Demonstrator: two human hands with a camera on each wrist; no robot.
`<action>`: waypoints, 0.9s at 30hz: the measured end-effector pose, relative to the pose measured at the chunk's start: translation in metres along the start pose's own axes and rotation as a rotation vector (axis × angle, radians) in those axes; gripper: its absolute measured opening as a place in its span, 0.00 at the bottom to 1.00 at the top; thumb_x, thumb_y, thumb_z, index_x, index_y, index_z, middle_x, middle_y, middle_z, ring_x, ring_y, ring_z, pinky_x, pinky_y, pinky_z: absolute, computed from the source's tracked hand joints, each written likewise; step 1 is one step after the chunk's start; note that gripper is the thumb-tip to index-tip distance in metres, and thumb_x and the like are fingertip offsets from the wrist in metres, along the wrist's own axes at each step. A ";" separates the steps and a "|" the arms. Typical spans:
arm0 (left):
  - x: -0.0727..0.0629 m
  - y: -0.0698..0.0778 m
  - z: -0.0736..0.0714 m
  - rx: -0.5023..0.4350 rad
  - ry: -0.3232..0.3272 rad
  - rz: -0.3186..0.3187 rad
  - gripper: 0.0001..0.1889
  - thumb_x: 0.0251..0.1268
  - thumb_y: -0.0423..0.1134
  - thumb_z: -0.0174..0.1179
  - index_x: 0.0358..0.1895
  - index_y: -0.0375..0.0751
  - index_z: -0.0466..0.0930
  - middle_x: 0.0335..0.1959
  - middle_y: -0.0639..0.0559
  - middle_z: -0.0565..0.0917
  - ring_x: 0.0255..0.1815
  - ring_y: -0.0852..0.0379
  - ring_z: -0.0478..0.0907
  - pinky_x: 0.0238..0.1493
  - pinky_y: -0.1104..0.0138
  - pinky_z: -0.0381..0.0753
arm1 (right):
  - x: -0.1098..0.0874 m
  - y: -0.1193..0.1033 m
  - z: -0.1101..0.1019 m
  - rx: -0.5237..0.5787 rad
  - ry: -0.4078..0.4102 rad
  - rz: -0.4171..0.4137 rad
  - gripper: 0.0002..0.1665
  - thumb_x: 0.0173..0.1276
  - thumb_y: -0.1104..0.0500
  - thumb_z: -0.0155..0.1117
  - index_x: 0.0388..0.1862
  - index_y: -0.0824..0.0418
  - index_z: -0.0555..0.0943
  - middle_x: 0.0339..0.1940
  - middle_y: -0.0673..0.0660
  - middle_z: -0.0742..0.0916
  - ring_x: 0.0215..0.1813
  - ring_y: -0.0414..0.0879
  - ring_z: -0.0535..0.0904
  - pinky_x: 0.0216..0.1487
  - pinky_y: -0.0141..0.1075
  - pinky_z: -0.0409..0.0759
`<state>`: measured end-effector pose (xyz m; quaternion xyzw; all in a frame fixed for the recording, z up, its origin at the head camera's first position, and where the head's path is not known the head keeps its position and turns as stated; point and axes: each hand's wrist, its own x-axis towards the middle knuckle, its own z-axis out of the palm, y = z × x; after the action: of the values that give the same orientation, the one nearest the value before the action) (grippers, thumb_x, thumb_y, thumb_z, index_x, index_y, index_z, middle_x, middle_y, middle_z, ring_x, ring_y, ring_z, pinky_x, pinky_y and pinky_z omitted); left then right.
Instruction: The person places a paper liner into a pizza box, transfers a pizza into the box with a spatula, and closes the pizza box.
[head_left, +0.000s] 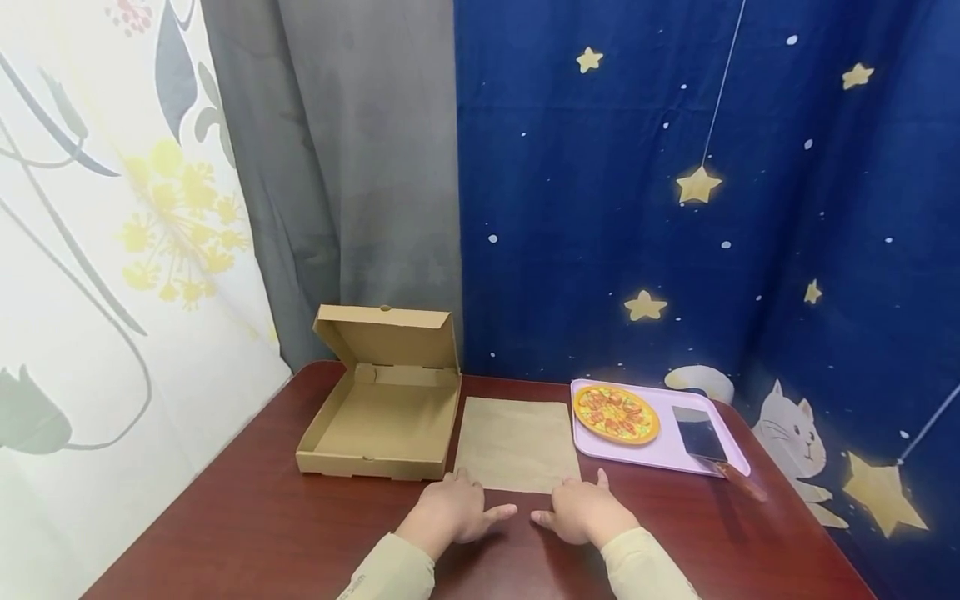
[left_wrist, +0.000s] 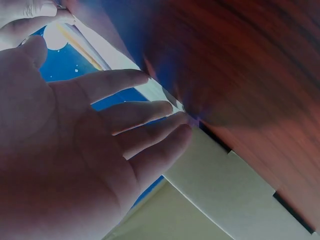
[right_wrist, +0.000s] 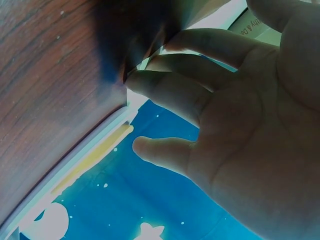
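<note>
A square of brown paper (head_left: 517, 446) lies flat on the table, in the middle of the head view. My left hand (head_left: 454, 508) is at its near left corner, fingers extended and thumb pointing inward. By the near right corner my right hand (head_left: 583, 510) stretches out in the same way. Both wrist views show the fingertips at the tabletop with nothing in either palm; whether they touch the paper I cannot tell. To the left stands an open cardboard pizza box (head_left: 378, 425), its lid raised and nothing inside.
On the right, a pale pink tray (head_left: 660, 454) carries a pizza (head_left: 617, 414) and a flat-bladed server (head_left: 699, 433) whose brown handle (head_left: 738, 481) sticks out over the near edge. Grey and blue curtains (head_left: 585, 208) hang behind the dark red wooden table (head_left: 300, 533).
</note>
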<state>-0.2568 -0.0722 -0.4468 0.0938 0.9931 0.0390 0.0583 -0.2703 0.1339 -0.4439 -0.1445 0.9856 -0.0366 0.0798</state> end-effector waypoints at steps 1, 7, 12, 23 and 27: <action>0.000 0.000 0.000 0.000 0.003 -0.003 0.47 0.71 0.78 0.49 0.65 0.35 0.84 0.71 0.32 0.79 0.72 0.37 0.79 0.67 0.46 0.82 | 0.000 0.000 0.000 -0.003 0.004 0.000 0.34 0.74 0.37 0.67 0.53 0.68 0.87 0.64 0.70 0.86 0.68 0.67 0.83 0.80 0.76 0.55; -0.002 0.005 0.000 -0.028 -0.014 -0.028 0.48 0.70 0.78 0.50 0.67 0.34 0.82 0.71 0.29 0.78 0.73 0.35 0.76 0.69 0.45 0.80 | -0.001 0.001 -0.001 0.015 0.011 -0.008 0.32 0.73 0.38 0.68 0.51 0.67 0.87 0.63 0.69 0.87 0.67 0.67 0.84 0.80 0.76 0.55; 0.000 0.008 0.000 -0.037 -0.020 -0.018 0.49 0.70 0.78 0.50 0.68 0.32 0.80 0.72 0.29 0.77 0.76 0.34 0.75 0.71 0.45 0.79 | -0.002 0.002 -0.001 0.021 0.020 -0.014 0.30 0.73 0.39 0.69 0.50 0.67 0.88 0.63 0.68 0.87 0.66 0.67 0.84 0.80 0.76 0.55; 0.013 0.006 0.000 -0.258 0.034 0.092 0.45 0.73 0.70 0.58 0.73 0.31 0.69 0.68 0.28 0.78 0.72 0.29 0.76 0.68 0.39 0.79 | -0.004 0.002 -0.001 0.017 0.025 -0.015 0.31 0.73 0.39 0.69 0.51 0.67 0.88 0.66 0.69 0.86 0.67 0.69 0.83 0.80 0.76 0.54; 0.019 0.007 -0.002 -0.296 0.036 0.083 0.46 0.73 0.66 0.62 0.78 0.30 0.64 0.73 0.23 0.72 0.74 0.28 0.74 0.71 0.40 0.78 | -0.004 0.002 -0.001 0.021 0.028 -0.017 0.31 0.73 0.39 0.69 0.52 0.67 0.88 0.66 0.70 0.86 0.67 0.70 0.83 0.80 0.76 0.54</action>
<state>-0.2743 -0.0622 -0.4462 0.1246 0.9726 0.1891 0.0518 -0.2672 0.1374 -0.4425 -0.1513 0.9850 -0.0494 0.0673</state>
